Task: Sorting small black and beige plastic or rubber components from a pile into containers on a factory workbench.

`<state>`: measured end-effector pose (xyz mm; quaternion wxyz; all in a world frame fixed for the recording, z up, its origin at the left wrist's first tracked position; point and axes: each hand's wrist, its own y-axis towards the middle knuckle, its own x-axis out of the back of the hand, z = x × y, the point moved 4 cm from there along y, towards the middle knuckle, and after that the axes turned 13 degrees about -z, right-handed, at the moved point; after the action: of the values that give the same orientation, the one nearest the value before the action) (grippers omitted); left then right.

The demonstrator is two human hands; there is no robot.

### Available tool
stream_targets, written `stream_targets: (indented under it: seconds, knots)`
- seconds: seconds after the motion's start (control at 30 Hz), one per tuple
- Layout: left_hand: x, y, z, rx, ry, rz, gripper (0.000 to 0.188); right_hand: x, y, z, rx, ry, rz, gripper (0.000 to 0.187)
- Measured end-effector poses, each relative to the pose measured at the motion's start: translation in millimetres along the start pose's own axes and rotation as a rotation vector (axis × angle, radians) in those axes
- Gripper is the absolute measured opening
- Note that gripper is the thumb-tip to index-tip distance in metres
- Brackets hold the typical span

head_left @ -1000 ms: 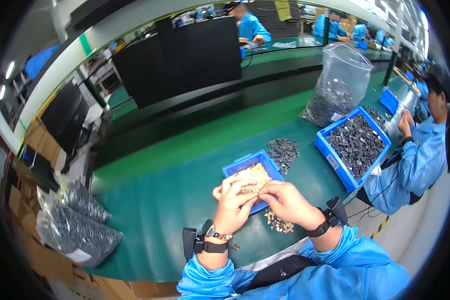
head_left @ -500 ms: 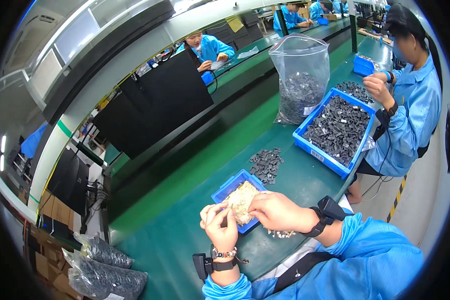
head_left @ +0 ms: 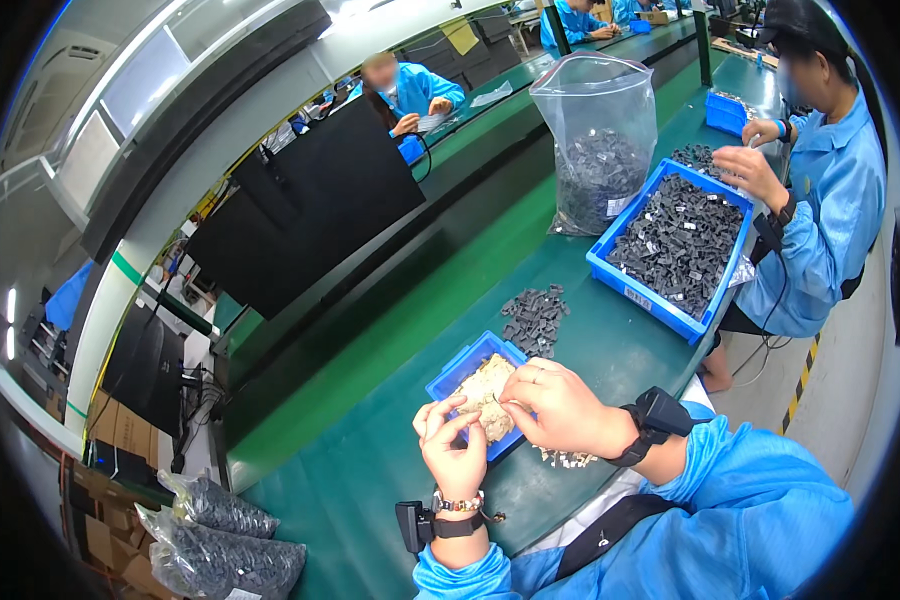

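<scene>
Both my hands are over a small blue bin [head_left: 444, 380] that holds a heap of tiny cream-coloured parts [head_left: 485, 384]. My left hand [head_left: 454, 448] is closed in a pinch, thumb against fingertips, at the bin's near left side. Just to its right, my right hand [head_left: 562, 408] is pinched too, its fingertips close to the left ones. Whatever lies between the fingers is too small to make out. Past the bin, a loose pile of small black plastic pieces [head_left: 535, 320] lies on the green table. More cream bits [head_left: 567, 457] are scattered beneath my right wrist.
A large blue tray [head_left: 660, 322] of black pieces stands at the right, beside a tall clear bag [head_left: 600, 170] of similar pieces. A co-worker [head_left: 820, 210] sits beyond it. Filled bags [head_left: 230, 555] lie at lower left. A black panel [head_left: 310, 200] stands across the conveyor.
My right hand has lifted slightly, and its fingertips are still near my left hand's. My left hand has shifted a little right. The co-worker's hands have moved; the view has tilted slightly.
</scene>
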<state>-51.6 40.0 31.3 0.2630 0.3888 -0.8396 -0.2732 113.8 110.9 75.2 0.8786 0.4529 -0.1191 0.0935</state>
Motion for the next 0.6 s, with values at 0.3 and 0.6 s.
stream_targets:
  seconds: [0.3,0.6]
  knots:
    - [-0.8,-1.1,-22.6,-0.011,-0.099,0.172,0.024,-11.6,-8.4,11.5,0.106,-0.106,0.023,0.009]
    - [-1.2,-4.3,-13.3,-0.005,-0.189,0.149,0.068,-5.8,-1.4,-2.0,-0.216,0.1,0.155,0.017]
